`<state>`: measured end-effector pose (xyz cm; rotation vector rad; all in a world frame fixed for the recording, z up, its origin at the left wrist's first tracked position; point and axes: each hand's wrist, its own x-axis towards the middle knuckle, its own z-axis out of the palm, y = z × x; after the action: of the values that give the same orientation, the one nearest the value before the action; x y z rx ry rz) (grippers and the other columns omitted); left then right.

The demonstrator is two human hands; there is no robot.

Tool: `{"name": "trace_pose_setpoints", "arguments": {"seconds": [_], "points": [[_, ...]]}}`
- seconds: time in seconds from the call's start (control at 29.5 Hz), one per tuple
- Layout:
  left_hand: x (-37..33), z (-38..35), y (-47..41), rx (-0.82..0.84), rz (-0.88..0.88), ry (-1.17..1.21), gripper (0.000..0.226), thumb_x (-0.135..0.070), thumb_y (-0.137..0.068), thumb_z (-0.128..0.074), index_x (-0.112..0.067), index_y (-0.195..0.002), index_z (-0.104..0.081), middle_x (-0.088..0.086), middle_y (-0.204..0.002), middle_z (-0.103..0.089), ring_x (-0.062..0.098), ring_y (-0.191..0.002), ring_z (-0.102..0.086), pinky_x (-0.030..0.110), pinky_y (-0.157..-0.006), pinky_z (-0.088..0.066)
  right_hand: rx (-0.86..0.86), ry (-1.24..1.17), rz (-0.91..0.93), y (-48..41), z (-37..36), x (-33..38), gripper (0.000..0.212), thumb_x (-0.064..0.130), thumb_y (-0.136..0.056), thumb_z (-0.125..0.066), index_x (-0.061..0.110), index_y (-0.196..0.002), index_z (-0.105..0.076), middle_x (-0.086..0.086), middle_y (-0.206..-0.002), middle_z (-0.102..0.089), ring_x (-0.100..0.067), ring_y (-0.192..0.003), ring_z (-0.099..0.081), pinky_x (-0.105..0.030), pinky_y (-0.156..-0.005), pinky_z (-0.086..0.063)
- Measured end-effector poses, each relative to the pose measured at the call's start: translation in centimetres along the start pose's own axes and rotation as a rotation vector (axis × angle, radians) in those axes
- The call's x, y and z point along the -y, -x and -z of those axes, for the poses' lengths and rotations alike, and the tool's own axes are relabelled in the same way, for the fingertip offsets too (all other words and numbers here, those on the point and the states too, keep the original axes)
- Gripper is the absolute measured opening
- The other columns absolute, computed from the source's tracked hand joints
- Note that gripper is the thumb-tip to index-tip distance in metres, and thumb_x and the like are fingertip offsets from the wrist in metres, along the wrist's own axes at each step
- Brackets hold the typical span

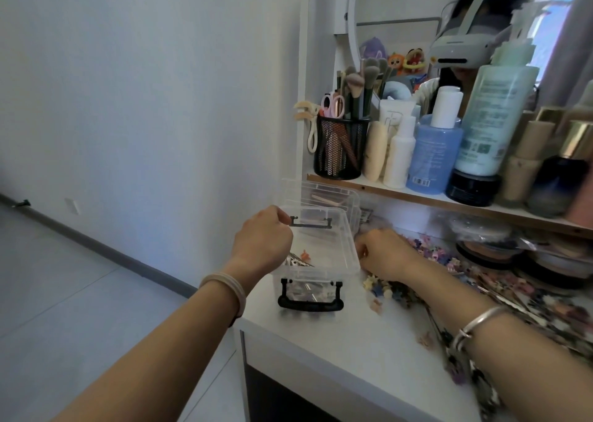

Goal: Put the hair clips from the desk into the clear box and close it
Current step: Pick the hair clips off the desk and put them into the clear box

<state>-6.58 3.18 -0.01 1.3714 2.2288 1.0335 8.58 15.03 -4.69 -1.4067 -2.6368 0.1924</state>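
The clear box (333,254) with black latches stands open near the left end of the white desk (337,351). A few hair clips, one orange, lie inside it. My left hand (261,240) curls over the box's left rim by the far latch. My right hand (383,250) sits just right of the box, fingers curled down into a pile of small coloured hair clips (382,288). What its fingertips hold is hidden. More hair clips (426,338) lie loose near the front and spread far to the right.
The box's clear lid (321,197) leans behind it. A shelf (426,197) above the desk carries a black mesh brush holder (341,147) and several bottles. Round compacts (491,251) sit under the shelf at right. The desk's left edge drops to the floor.
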Motion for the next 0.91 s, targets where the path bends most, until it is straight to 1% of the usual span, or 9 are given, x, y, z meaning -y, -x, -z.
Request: {"name": "trace_pose_setpoints", "arguments": {"seconds": [0.17,0.24,0.3,0.41,0.51,0.58,0.68,0.81,0.91], "points": [[0.1,0.0,0.0,0.002,0.0,0.0,0.037,-0.005,-0.091,-0.034,-0.015,-0.12,-0.055,0.007,-0.128,-0.056,0.029,-0.112,-0.054,0.037,-0.098,-0.043,-0.034,-0.056,0.002,0.8,0.4,0.4,0.019,0.001,-0.084,-0.054,0.01,-0.092,-0.068,-0.006,-0.102,-0.064,-0.02,-0.087,-0.058,-0.026,-0.073,-0.046],[0.0,0.0,0.1,0.001,0.001,0.002,0.037,-0.006,-0.091,-0.034,-0.016,-0.119,-0.055,0.007,-0.127,-0.056,0.029,-0.111,-0.055,0.038,-0.097,-0.043,-0.202,-0.257,-0.054,1.2,1.7,1.0,0.018,0.004,-0.086,-0.054,0.016,-0.089,-0.068,0.0,-0.093,-0.064,-0.019,-0.085,-0.06,-0.025,-0.075,-0.048],[-0.1,-0.1,0.1,-0.003,-0.003,0.01,0.037,-0.006,-0.091,-0.034,-0.016,-0.119,-0.056,0.007,-0.126,-0.056,0.029,-0.11,-0.055,0.037,-0.096,-0.044,-0.364,-0.589,-0.045,1.8,3.7,2.1,0.016,0.008,-0.085,-0.061,0.023,-0.081,-0.064,0.006,-0.08,-0.063,-0.012,-0.072,-0.059,-0.014,-0.064,-0.049],[-0.5,-0.3,0.3,0.004,-0.009,0.014,0.038,-0.005,-0.09,-0.034,-0.015,-0.119,-0.056,0.007,-0.127,-0.055,0.029,-0.11,-0.054,0.037,-0.096,-0.044,-0.22,-0.785,0.09,2.6,6.2,3.5,0.009,0.017,-0.082,-0.068,0.02,-0.09,-0.071,0.013,-0.073,-0.063,0.002,-0.064,-0.056,-0.002,-0.056,-0.043],[-0.7,-0.5,0.5,0.017,-0.015,0.01,0.039,-0.004,-0.09,-0.034,-0.014,-0.12,-0.055,0.008,-0.127,-0.055,0.029,-0.109,-0.054,0.038,-0.095,-0.045,-0.205,-0.677,0.057,2.7,6.4,3.0,0.012,0.022,-0.086,-0.063,0.021,-0.095,-0.071,0.012,-0.075,-0.065,0.001,-0.063,-0.056,-0.008,-0.057,-0.045],[-0.8,-0.5,0.5,0.019,-0.019,0.011,0.038,-0.005,-0.09,-0.034,-0.014,-0.12,-0.055,0.008,-0.126,-0.056,0.03,-0.108,-0.055,0.038,-0.095,-0.045,-0.22,-0.517,-0.031,2.5,5.6,1.6,0.016,0.017,-0.089,-0.059,0.017,-0.101,-0.07,0.003,-0.093,-0.069,-0.008,-0.079,-0.06,-0.016,-0.067,-0.046],[-0.9,-0.5,0.5,0.016,-0.023,0.01,0.038,-0.006,-0.091,-0.033,-0.014,-0.121,-0.054,0.008,-0.129,-0.054,0.028,-0.11,-0.053,0.038,-0.096,-0.045,-0.093,-0.18,-0.089,2.4,3.4,-0.1,0.021,0.011,-0.088,-0.056,0.015,-0.104,-0.07,-0.004,-0.113,-0.067,-0.019,-0.103,-0.059,-0.022,-0.082,-0.04],[-0.8,-0.5,0.6,0.019,-0.026,0.011,0.037,-0.006,-0.091,-0.033,-0.015,-0.121,-0.054,0.007,-0.128,-0.055,0.028,-0.109,-0.054,0.039,-0.096,-0.046,0.023,-0.026,-0.07,2.3,1.9,-0.4,0.022,0.011,-0.087,-0.054,0.014,-0.102,-0.07,-0.008,-0.113,-0.065,-0.025,-0.104,-0.059,-0.036,-0.09,-0.05],[-0.8,-0.5,0.4,0.015,-0.029,0.006,0.037,-0.006,-0.091,-0.033,-0.015,-0.12,-0.054,0.007,-0.127,-0.055,0.029,-0.108,-0.055,0.039,-0.095,-0.046,0.047,-0.011,-0.051,1.9,1.9,0.0,0.022,0.009,-0.086,-0.054,0.013,-0.102,-0.068,-0.01,-0.109,-0.065,-0.026,-0.1,-0.059,-0.032,-0.081,-0.049]]}}
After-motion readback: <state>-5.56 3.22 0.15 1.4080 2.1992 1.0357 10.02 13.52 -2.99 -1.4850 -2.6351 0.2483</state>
